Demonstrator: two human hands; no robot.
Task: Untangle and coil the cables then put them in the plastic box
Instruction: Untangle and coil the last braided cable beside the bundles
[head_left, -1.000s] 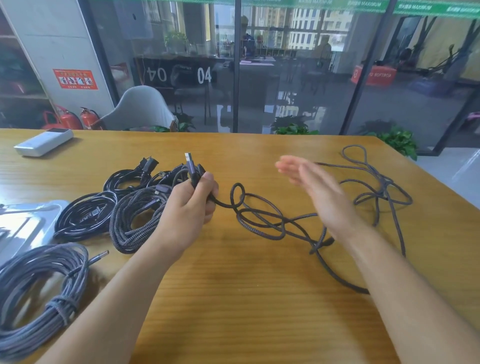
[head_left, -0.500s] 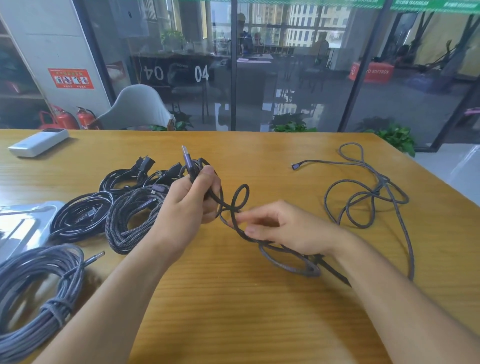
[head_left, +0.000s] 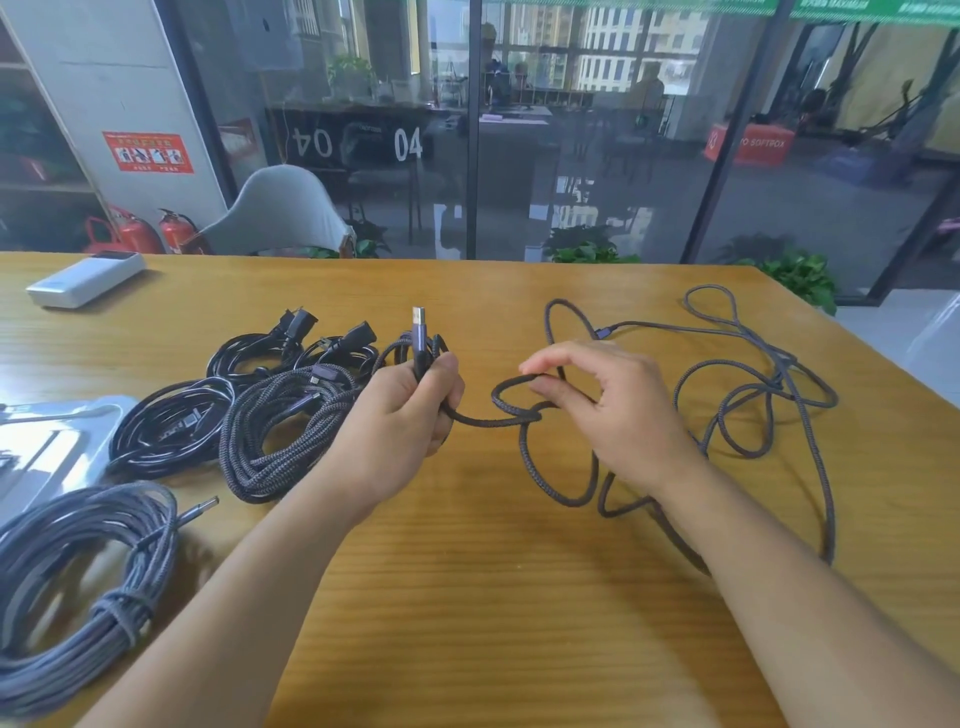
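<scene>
A long dark braided USB cable sprawls in loose tangled loops over the right half of the wooden table. My left hand grips the start of its coil, with the USB plug sticking up above my fist. My right hand pinches a loop of the same cable just right of my left hand, lifted off the table. The clear plastic box lies at the left edge, partly cut off.
Coiled cables lie left of my hands: a grey braided bundle near the front, a dark braided coil, a glossy black coil and black power cords. A white power bank sits far left. A chair stands beyond the table.
My right hand swept in from open above the table, took hold of a cable loop, and lifted it up toward my left hand. The loose loops shifted with it.
</scene>
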